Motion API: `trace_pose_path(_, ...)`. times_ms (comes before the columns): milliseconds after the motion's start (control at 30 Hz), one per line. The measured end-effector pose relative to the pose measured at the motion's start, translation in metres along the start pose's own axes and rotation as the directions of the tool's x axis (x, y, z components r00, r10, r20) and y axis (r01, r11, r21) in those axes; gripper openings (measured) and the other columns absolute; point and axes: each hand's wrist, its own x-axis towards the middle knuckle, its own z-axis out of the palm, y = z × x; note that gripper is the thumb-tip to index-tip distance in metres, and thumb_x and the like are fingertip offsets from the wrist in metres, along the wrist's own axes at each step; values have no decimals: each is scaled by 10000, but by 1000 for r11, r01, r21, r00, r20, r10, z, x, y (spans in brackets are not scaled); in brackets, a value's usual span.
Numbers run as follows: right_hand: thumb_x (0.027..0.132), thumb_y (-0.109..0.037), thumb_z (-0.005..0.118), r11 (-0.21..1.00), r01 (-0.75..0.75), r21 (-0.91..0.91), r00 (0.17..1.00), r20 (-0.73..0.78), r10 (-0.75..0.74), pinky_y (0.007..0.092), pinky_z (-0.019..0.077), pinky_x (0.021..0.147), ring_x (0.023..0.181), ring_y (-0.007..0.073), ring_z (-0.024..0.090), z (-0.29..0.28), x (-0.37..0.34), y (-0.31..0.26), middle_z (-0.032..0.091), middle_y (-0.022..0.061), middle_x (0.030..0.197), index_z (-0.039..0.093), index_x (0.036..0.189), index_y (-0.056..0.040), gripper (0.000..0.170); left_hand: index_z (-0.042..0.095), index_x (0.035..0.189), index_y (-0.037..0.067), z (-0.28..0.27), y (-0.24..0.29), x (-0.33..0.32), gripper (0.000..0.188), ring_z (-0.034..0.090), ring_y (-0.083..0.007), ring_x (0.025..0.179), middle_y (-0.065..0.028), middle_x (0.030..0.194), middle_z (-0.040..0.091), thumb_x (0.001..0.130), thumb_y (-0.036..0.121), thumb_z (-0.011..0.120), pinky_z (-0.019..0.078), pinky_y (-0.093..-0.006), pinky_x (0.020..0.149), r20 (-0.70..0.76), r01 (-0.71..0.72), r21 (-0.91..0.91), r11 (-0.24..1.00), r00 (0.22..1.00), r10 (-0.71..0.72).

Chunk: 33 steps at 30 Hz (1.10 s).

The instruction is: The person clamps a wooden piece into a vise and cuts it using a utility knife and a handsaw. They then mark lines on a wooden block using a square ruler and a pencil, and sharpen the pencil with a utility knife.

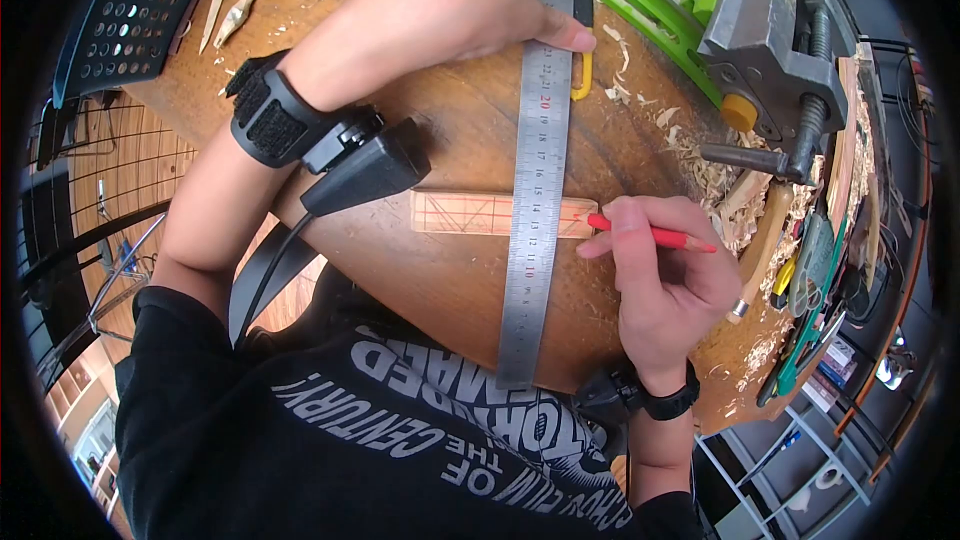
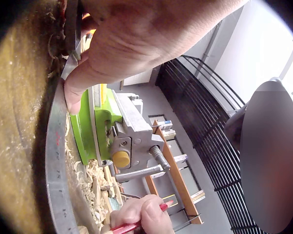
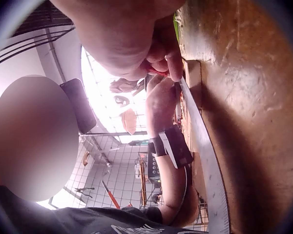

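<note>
A long steel ruler (image 1: pixel 540 140) lies across a wooden strip (image 1: pixel 450 213) marked with red grid lines and dark diagonals. My left hand (image 1: pixel 470 5) rests at the ruler's upper part, its thumb extended against the ruler's right edge; the left wrist view shows the thumb of this hand (image 2: pixel 132 44) on the ruler (image 2: pixel 56 151). My right hand (image 1: pixel 670 280) pinches a red pencil (image 1: pixel 670 237) beside the strip's right end, the pencil's end at the wood. In the right wrist view, fingers of the right hand (image 3: pixel 122 39) are beside the ruler (image 3: pixel 202 141).
A vise (image 1: pixel 770 50) with a green part (image 1: pixel 650 25) stands at the upper right, with wood shavings (image 1: pixel 735 200) below it. A yellow-handled tool (image 1: pixel 582 75) lies beside the ruler. Several tools line the right edge; a perforated black holder (image 1: pixel 130 15) stands at upper left.
</note>
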Motion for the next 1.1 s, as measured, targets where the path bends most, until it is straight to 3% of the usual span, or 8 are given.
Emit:
trace_pose_path(33, 962, -43, 614, 997, 76, -22, 995, 59, -75, 181, 375, 477, 607, 102, 638, -1, 0, 3, 679, 110, 833, 634, 969, 34, 80, 590, 1112, 62, 0, 2, 0, 539, 617, -336, 1041, -180, 1081, 635, 720, 310, 865, 488, -389, 883, -31, -22, 7, 1000, 999, 22)
trace_pose_path(167, 938, -15, 640, 999, 6, -43, 999, 44, -4, 174, 381, 483, 622, 97, 646, 1, 1, -6, 686, 102, 806, 636, 968, 29, 53, 590, 1114, 59, -5, 14, -9, 533, 614, -337, 1048, -179, 1078, 635, 725, 306, 860, 486, -389, 888, -58, -30, 72, 997, 998, 35)
trace_pose_path(233, 823, 36, 751, 996, -76, 56, 995, -56, 79, 195, 466, 563, 632, 92, 655, 6, 2, -10, 701, 68, 744, 705, 872, 15, 70, 590, 1114, 57, 2, -3, -1, 531, 612, -338, 1053, -179, 1075, 635, 728, 306, 857, 484, -390, 891, -43, -62, -25, 998, 997, 61)
trace_pose_path(367, 816, 34, 761, 1000, -26, -11, 999, -30, 25, 190, 463, 559, 631, 85, 651, 6, 3, -8, 702, 62, 740, 707, 869, 14, 78, 590, 1116, 56, 3, -4, -2, 534, 611, -338, 1053, -179, 1070, 632, 728, 309, 856, 484, -391, 890, -55, -69, -15, 998, 996, 68)
trace_pose_path(433, 822, 18, 767, 993, -113, 20, 993, -37, 113, 183, 454, 554, 626, 75, 641, 6, 3, -9, 701, 54, 733, 710, 873, 10, 77, 589, 1122, 54, 1, 1, 0, 539, 608, -339, 1056, -182, 1071, 628, 730, 310, 855, 482, -392, 892, -28, 3, 8, 1000, 1000, -2)
trace_pose_path(567, 828, 8, 768, 991, -124, 41, 992, -32, 125, 178, 444, 548, 624, 66, 633, 6, 3, -8, 698, 49, 724, 710, 875, 8, 75, 587, 1126, 52, -6, 16, -10, 540, 605, -340, 1059, -185, 1072, 624, 734, 310, 853, 481, -394, 893, -45, -10, 63, 998, 999, 13)
trace_pose_path(633, 834, 3, 766, 989, -151, 10, 989, -9, 151, 173, 437, 546, 630, 61, 632, 5, 3, -9, 698, 48, 730, 711, 879, 7, 72, 586, 1130, 50, 0, -1, -2, 543, 603, -340, 1063, -188, 1074, 623, 735, 310, 853, 480, -394, 895, -15, -18, -54, 998, 1000, 17)
trace_pose_path(1100, 838, 5, 762, 993, -113, 31, 993, -20, 114, 187, 459, 574, 655, 77, 638, 8, 2, -7, 700, 52, 757, 709, 887, 11, 72, 587, 1136, 52, -8, 23, -11, 548, 604, -329, 1064, -180, 1107, 621, 738, 319, 853, 484, -388, 898, -23, -1, 57, 998, 1000, 2)
